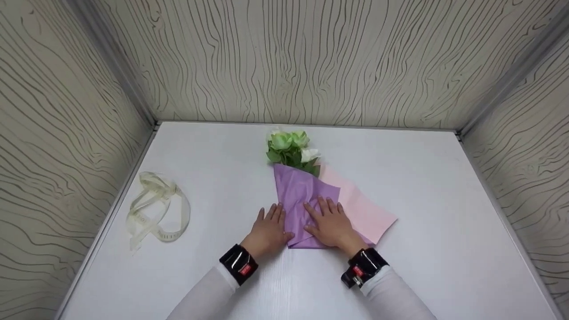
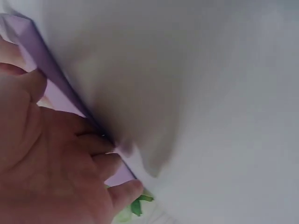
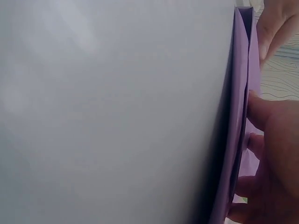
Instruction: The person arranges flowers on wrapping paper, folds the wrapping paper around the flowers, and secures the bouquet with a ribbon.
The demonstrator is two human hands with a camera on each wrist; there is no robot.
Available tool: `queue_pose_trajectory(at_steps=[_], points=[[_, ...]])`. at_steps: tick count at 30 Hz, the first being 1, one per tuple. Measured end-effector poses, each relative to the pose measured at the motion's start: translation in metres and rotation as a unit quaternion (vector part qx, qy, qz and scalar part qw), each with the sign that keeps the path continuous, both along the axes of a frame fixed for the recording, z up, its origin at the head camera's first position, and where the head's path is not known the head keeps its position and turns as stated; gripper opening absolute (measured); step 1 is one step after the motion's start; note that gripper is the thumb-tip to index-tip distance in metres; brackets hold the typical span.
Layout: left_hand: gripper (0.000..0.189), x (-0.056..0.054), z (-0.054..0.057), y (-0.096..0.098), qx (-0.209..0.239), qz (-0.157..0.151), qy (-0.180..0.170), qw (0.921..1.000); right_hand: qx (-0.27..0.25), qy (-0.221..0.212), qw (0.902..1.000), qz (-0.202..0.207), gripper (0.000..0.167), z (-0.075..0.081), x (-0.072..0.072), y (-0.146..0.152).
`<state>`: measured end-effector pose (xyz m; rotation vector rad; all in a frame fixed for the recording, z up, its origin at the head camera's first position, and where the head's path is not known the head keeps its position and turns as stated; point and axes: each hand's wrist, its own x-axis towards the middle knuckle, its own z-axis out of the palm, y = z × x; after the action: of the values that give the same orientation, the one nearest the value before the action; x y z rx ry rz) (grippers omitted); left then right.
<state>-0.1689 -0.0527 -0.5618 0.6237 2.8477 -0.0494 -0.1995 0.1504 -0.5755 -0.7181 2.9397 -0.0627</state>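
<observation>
A bouquet of white and pale green flowers (image 1: 282, 141) with green leaves lies on the table, its lower part hidden by purple wrapping paper (image 1: 291, 184). Pink paper (image 1: 366, 211) fans out from beneath on the right. My left hand (image 1: 268, 232) rests along the purple paper's left edge, fingers straight, thumb over the lower corner. On top of the purple paper my right hand (image 1: 332, 226) lies spread and presses it down. In the right wrist view the folded bottom edge of the purple paper (image 3: 239, 84) shows layered beside the fingers.
Coiled cream ribbon (image 1: 171, 237) with printed lettering lies on the left of the white table (image 1: 444, 231). Wood-grain patterned panels (image 1: 311, 62) enclose the table at the back and both sides. Each wrist wears a black strap (image 1: 239, 265).
</observation>
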Motion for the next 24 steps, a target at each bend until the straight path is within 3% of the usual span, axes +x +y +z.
queue_pose_trajectory(at_steps=[3,7,12,18,24], points=[[0.073,0.016,0.006,0.002,0.014,-0.004,-0.019,0.9997,0.002,-0.003,1.0000,0.002,0.063,0.000,0.000,0.000],[0.071,0.033,0.012,0.003,0.033,-0.020,-0.014,0.9992,0.007,-0.003,1.0000,0.001,0.063,-0.001,-0.001,0.000],[0.063,0.047,0.016,0.000,0.035,-0.068,0.007,0.9970,-0.003,-0.005,1.0000,-0.002,0.062,0.001,-0.001,0.002],[0.054,0.052,0.010,-0.008,0.057,-0.098,0.016,0.9934,-0.042,0.016,0.9990,0.007,0.062,0.004,0.004,0.001],[0.053,0.047,0.008,-0.011,0.076,-0.108,0.025,0.9910,-0.070,0.080,0.9925,0.061,0.059,0.006,0.003,-0.011]])
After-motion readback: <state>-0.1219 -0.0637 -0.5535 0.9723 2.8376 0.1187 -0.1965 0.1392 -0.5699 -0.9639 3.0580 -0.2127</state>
